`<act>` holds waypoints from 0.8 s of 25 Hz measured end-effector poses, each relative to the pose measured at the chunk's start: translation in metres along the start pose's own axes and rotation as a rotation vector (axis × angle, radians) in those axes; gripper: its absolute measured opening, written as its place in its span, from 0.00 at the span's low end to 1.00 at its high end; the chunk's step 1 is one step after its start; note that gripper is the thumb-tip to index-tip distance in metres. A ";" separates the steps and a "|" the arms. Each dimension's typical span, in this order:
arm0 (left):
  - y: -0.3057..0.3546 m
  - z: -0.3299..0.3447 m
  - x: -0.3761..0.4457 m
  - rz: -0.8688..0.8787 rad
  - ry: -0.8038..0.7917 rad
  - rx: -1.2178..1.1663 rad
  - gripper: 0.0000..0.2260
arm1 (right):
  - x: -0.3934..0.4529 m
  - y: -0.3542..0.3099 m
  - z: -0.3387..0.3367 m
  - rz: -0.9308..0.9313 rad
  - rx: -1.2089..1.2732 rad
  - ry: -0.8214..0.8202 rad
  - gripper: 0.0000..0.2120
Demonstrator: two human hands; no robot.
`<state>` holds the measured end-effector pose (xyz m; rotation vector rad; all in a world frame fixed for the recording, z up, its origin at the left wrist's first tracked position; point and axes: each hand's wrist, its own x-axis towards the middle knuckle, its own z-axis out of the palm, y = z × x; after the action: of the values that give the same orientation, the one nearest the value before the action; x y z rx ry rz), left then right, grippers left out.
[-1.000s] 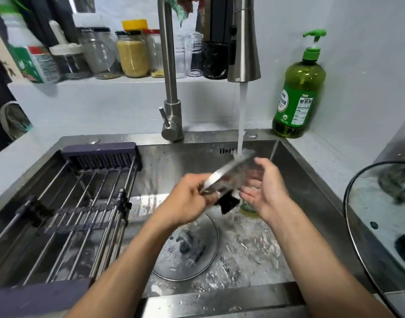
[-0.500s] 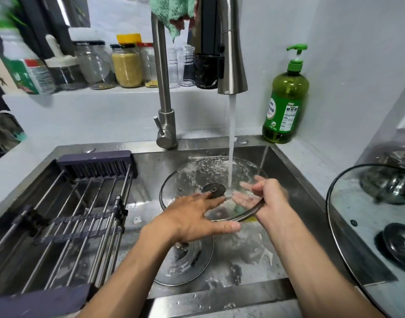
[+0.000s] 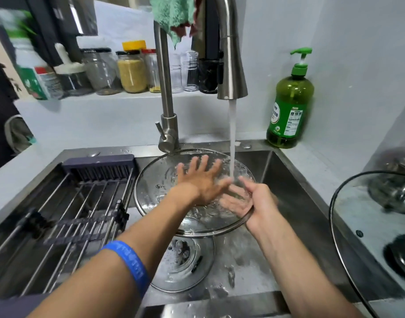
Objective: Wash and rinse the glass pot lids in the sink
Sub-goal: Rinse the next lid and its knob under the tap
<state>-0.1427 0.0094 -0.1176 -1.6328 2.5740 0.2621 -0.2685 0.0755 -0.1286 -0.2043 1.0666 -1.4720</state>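
A large glass pot lid (image 3: 155, 189) with a steel rim is held tilted over the sink (image 3: 295, 203), under the water running from the faucet (image 3: 231, 72). My left hand (image 3: 201, 177) lies flat on its upper glass face with fingers spread. My right hand (image 3: 256, 200) grips the lid's right rim, thumb on top, fingers seen through the glass beneath. A smaller glass lid (image 3: 185, 269) lies on the wet sink floor below. A third big lid (image 3: 366, 230) rests on the counter at right.
A metal drying rack (image 3: 66, 214) spans the sink's left half. A green dish soap bottle (image 3: 289, 104) stands at the back right corner. Jars (image 3: 131, 67) line the shelf behind the faucet. A green cloth (image 3: 174, 12) hangs above. A steel pot (image 3: 396, 191) sits at far right.
The held lid has turned from edge-on to nearly flat, facing up. My left hand has slid from the near rim up onto the middle of the glass, fingers spread.
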 end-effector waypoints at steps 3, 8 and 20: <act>0.005 0.005 0.003 0.169 -0.005 -0.003 0.31 | 0.002 0.001 0.001 -0.004 0.042 -0.012 0.07; 0.010 0.010 -0.001 0.089 0.090 -0.053 0.32 | 0.003 0.001 -0.001 -0.041 -0.029 0.038 0.10; -0.036 0.040 -0.065 -0.459 0.338 -0.662 0.33 | 0.004 -0.004 -0.008 -0.174 -0.131 0.181 0.12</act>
<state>-0.0832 0.0596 -0.1503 -2.6311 2.3492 0.9466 -0.2776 0.0757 -0.1319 -0.2661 1.3206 -1.5999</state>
